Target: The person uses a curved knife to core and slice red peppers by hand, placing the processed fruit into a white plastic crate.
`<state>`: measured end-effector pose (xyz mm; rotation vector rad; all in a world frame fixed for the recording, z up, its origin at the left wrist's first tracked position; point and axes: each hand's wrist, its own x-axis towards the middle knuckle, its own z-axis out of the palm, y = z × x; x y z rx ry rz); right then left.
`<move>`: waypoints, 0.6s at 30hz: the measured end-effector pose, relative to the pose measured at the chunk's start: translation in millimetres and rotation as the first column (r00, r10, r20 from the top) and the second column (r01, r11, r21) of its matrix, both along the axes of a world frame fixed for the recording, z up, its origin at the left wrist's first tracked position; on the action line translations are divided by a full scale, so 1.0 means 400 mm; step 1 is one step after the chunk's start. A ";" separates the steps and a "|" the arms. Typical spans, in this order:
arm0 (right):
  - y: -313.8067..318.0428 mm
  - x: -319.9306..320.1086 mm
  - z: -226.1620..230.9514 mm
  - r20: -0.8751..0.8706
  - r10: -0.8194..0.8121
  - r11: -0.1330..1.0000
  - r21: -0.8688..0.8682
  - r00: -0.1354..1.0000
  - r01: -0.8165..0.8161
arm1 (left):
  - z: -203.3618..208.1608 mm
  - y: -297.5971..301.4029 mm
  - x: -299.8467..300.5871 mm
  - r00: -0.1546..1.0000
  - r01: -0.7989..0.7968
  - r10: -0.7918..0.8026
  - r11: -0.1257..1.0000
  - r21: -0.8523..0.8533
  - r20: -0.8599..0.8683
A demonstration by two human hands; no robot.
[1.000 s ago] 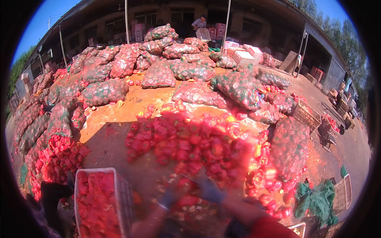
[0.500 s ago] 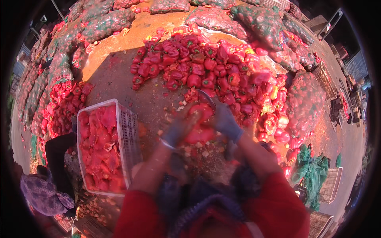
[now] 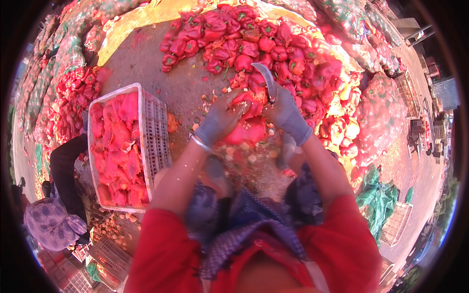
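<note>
My left hand (image 3: 221,119), in a grey glove, grips a red bell pepper (image 3: 248,104) in front of me. My right hand (image 3: 287,115), also gloved, holds a curved knife (image 3: 266,79) whose blade arcs up over the pepper. More cut red pepper flesh (image 3: 246,132) sits just under both hands. A large heap of whole red peppers (image 3: 244,41) lies on the ground right behind them.
A white plastic crate (image 3: 155,134) full of cut pepper pieces stands at my left. Another person in dark sleeves with a purple head covering (image 3: 49,222) crouches at lower left. Net sacks of peppers (image 3: 68,49) line the left and the right. Green cloth (image 3: 378,200) lies at right.
The view has tipped down from the yard to my hands. Both hands have come closer with the pepper, and the knife blade now arcs above it.
</note>
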<state>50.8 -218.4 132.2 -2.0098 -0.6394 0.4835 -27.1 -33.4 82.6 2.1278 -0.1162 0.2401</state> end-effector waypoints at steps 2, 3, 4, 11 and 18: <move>0.001 0.002 -0.028 0.163 -0.014 1.000 -0.022 0.987 0.018 | -0.013 -0.005 0.002 0.999 -0.014 0.014 1.000 0.015 0.040; 0.001 0.001 -0.040 0.228 -0.025 0.998 -0.057 0.973 0.039 | -0.015 -0.007 0.003 0.998 -0.022 0.021 1.000 0.023 0.059; 0.004 -0.001 -0.054 0.291 -0.033 0.994 -0.089 0.956 0.062 | -0.017 -0.008 0.002 0.998 -0.032 0.031 0.999 0.018 0.058; 0.013 -0.010 -0.034 0.469 -0.110 0.976 -0.114 0.876 0.184 | -0.087 0.010 0.004 0.982 -0.091 0.052 0.972 0.215 0.180; -0.004 0.039 -0.008 0.212 -0.336 0.934 0.198 0.918 0.297 | -0.099 0.064 -0.001 0.994 -0.078 0.079 0.997 -0.017 0.072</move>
